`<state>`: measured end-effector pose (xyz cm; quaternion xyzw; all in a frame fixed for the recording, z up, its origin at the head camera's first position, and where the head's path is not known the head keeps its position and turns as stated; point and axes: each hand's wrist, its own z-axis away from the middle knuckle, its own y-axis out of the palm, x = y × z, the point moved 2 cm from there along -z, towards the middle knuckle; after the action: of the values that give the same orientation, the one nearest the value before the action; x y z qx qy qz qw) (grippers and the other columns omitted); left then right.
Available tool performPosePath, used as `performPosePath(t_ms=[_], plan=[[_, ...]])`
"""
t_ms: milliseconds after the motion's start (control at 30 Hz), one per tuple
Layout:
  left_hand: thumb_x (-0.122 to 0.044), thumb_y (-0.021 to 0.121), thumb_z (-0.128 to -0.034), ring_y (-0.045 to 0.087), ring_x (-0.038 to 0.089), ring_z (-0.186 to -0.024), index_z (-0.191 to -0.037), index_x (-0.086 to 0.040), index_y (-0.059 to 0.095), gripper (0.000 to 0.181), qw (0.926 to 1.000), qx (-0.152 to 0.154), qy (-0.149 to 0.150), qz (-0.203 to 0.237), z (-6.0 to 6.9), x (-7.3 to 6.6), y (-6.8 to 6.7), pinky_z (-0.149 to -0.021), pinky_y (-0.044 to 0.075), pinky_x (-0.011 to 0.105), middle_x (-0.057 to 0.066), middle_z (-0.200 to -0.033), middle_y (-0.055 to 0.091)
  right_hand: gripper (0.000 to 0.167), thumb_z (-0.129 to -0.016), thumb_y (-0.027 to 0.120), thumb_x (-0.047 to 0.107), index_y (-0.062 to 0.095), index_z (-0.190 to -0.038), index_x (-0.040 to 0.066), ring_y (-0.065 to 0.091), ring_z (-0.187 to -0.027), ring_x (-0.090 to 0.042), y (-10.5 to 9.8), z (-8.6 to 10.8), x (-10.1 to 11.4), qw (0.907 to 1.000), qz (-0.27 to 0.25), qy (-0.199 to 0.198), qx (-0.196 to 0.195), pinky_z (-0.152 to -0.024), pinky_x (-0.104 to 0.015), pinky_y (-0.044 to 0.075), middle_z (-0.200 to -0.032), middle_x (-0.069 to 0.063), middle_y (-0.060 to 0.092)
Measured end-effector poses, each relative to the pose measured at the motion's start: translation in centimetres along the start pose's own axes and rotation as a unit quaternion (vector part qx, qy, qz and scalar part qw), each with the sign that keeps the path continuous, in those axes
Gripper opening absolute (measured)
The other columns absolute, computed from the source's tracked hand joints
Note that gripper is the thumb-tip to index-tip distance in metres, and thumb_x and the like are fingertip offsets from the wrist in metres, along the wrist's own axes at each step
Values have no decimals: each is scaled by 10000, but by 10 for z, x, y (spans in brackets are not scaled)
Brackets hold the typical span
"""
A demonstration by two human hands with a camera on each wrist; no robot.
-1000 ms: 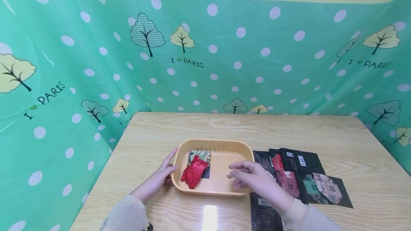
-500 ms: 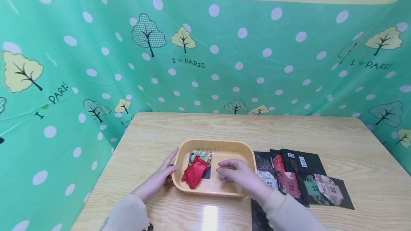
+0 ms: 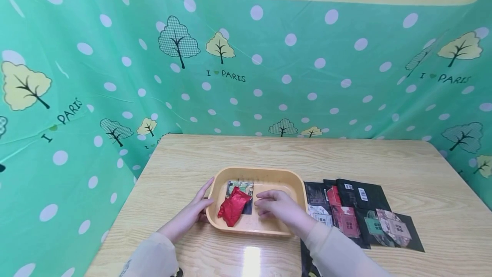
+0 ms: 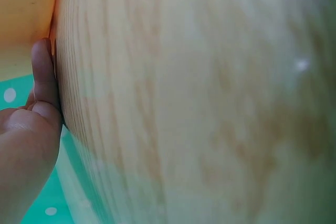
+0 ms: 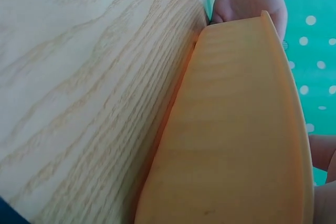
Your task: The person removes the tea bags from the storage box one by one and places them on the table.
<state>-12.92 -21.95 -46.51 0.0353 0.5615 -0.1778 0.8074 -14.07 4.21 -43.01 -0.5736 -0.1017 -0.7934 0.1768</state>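
Observation:
A shallow orange-yellow plastic tray [image 3: 269, 179] stands on the table. Crumpled red foil packaging [image 3: 233, 207] lies in its left part, partly over a flat dark packet [image 3: 247, 191] with a printed picture. My left hand [image 3: 194, 208] rests against the tray's left end; the left wrist view shows fingers [image 4: 44, 74] straight along its outer side, low by the tabletop. Above the tray's right half hovers my right hand [image 3: 278, 207], fingers loosely bent, with nothing seen between them. In the right wrist view the tray's side wall [image 5: 226, 124] hides most of that hand.
Right of the tray lie several flat black packets [image 3: 363, 196] with printed house pictures, partly overlapping. The right sleeve [image 3: 338, 249] covers some of them. A green dotted cloth [image 3: 269, 72] hangs behind the wooden table [image 3: 346, 153] and along its left side.
My right hand has moved left from the tray's right edge to over its inside, most of it in the first half second. The left hand has stayed at the tray's end.

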Motion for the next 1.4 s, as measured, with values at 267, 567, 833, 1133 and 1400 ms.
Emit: performPosePath(t_ms=[267,567,833,1133,1400], plan=[[-312,420,-1031,587,270,-1174,-1601,-328,43,684,10000,20,-12,17,1,0,0,-862,501,283,344,-1525,276,452,-886,513,-84,433,-1312,-209,635,-873,-221,7,-5,-3,9994,-247,220,-59,-848,-364,596,-1225,-331,561],[-317,425,-1028,602,262,-1144,-1600,-332,50,685,10000,-3,-13,50,0,0,0,-856,511,284,340,-1510,306,500,-862,527,-75,422,-1337,-192,635,-930,-265,11,-12,-6,9978,-440,500,-62,-895,-402,582,-1243,-310,552],[-296,418,-1027,613,275,-1127,-1604,-300,34,694,9999,62,73,69,-1,0,0,-838,533,295,354,-1492,321,499,-859,522,-72,420,-1333,-191,607,-925,-249,15,-20,-7,9960,-672,593,-70,-941,-438,561,-1260,-318,554],[-331,426,-1025,541,334,-1260,-1599,-338,51,685,10000,19,-21,-23,0,-1,1,-882,501,277,333,-1582,172,496,-872,504,-116,389,-1343,-218,606,-858,-196,18,-24,-11,9898,-1264,647,70,-906,-365,579,-1266,-333,528],[-262,409,-1027,643,242,-1000,-1608,-247,2,709,9995,166,223,122,-1,-1,0,-788,554,294,388,-1456,350,442,-862,524,-127,475,-1296,-196,625,-840,-183,20,-25,-11,9870,-1462,660,77,-880,-323,589,-1092,-208,596]])
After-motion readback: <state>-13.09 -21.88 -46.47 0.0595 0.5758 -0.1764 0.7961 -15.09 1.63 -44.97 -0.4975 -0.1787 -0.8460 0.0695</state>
